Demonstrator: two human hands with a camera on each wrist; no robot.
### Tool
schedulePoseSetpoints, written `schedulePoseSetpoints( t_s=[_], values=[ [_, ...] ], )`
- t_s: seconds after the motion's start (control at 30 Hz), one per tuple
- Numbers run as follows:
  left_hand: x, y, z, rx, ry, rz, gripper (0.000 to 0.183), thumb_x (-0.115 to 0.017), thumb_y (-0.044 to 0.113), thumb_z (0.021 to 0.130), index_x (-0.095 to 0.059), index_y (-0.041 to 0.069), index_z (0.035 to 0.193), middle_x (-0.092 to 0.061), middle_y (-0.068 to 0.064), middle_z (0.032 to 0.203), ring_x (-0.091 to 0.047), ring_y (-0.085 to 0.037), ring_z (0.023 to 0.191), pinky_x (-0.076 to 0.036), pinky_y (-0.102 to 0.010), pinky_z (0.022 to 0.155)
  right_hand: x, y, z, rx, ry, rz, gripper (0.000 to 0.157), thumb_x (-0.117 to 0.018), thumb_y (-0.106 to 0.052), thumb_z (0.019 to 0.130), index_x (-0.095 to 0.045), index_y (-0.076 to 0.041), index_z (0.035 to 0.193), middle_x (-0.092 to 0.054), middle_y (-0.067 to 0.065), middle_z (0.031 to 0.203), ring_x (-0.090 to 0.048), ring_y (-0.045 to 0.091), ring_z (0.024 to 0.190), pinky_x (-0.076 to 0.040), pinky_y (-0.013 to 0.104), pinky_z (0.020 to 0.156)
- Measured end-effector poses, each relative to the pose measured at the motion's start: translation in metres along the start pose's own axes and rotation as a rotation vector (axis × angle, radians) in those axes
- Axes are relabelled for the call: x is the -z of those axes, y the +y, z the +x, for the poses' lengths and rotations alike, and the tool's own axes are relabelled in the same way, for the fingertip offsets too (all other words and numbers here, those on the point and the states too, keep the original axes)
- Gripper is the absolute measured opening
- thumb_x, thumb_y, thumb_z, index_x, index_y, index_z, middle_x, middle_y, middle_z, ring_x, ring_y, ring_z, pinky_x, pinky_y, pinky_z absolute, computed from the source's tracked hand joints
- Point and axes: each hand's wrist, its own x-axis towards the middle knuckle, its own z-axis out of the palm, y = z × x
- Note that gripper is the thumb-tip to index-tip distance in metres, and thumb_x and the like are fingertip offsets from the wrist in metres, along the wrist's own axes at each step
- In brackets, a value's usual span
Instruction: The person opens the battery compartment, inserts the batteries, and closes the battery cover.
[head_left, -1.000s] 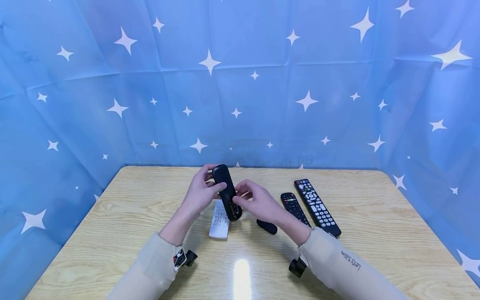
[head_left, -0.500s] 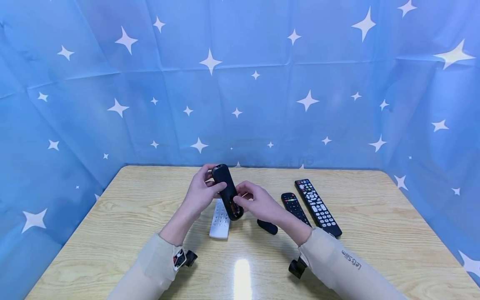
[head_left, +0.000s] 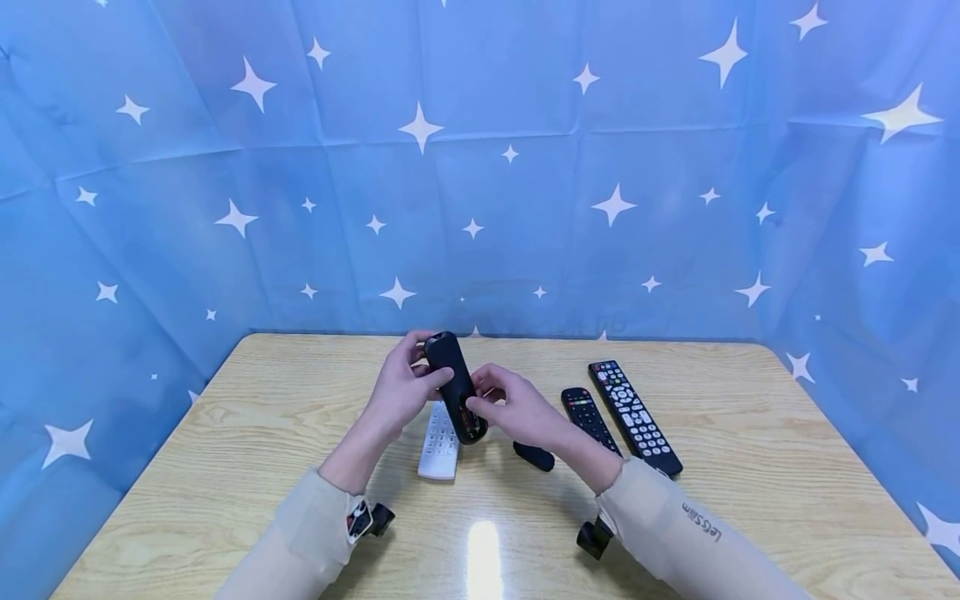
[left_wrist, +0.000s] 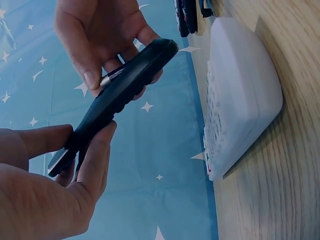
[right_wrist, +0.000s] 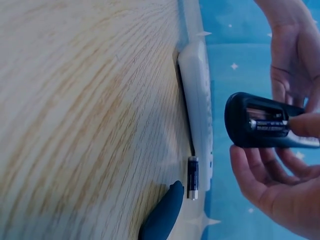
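Note:
My left hand [head_left: 401, 383] grips a black remote control [head_left: 450, 367] by its far end, thumb on its back. The remote is raised above the table, back side up, with its battery compartment uncovered. Inside that compartment the right wrist view shows a dark battery [right_wrist: 270, 125]. My right hand [head_left: 517, 404] is at the near end, thumb on a battery [left_wrist: 114, 76] that juts up from the remote in the left wrist view. Its other fingers curl under the remote [right_wrist: 237, 120]. A loose battery [right_wrist: 193, 177] lies on the table, hidden in the head view.
Under the raised remote lies a white remote [head_left: 439, 446]. A black curved piece [head_left: 534, 456], shaped like a battery cover, is beneath my right wrist. Two more black remotes lie to the right, a shorter one [head_left: 588, 417] and a longer one [head_left: 636, 417]. A blue star-patterned curtain [head_left: 480, 167] hangs behind.
Both hands stay almost in place. The near end of the black remote has shifted very slightly to the right, with the right thumb still at the compartment.

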Motion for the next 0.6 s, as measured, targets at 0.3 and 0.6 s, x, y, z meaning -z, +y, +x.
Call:
schedulePoseSetpoints(
  t_s=[0.3, 0.6],
  values=[
    [-0.0012, -0.001, -0.0004, 0.007, -0.002, -0.017, 0.052, -0.065, -0.012, 0.094, -0.05, 0.005, 0.14, -0.058, -0.025, 0.128, -0.067, -0.038, 0.109, -0.062, -0.043, 0.073, -0.0006, 0.0005, 0.0001, 0.038, 0.017, -0.052, 0.018, -0.063, -0.016, 0.103, -0.06, -0.007, 0.119, -0.065, 0.003, 0.101, -0.062, 0.021, 0.095, -0.052, 0.038, 0.081],
    [0.0022, -0.0027, 0.0013, 0.041, 0.009, -0.064, 0.051, -0.062, -0.013, 0.095, -0.048, 0.002, 0.141, -0.056, -0.026, 0.133, -0.065, -0.042, 0.11, -0.062, -0.043, 0.076, -0.004, 0.002, -0.0001, 0.076, 0.082, -0.127, 0.019, -0.068, -0.018, 0.102, -0.065, -0.009, 0.118, -0.069, -0.003, 0.097, -0.066, 0.014, 0.086, -0.055, 0.034, 0.072]
  ],
)
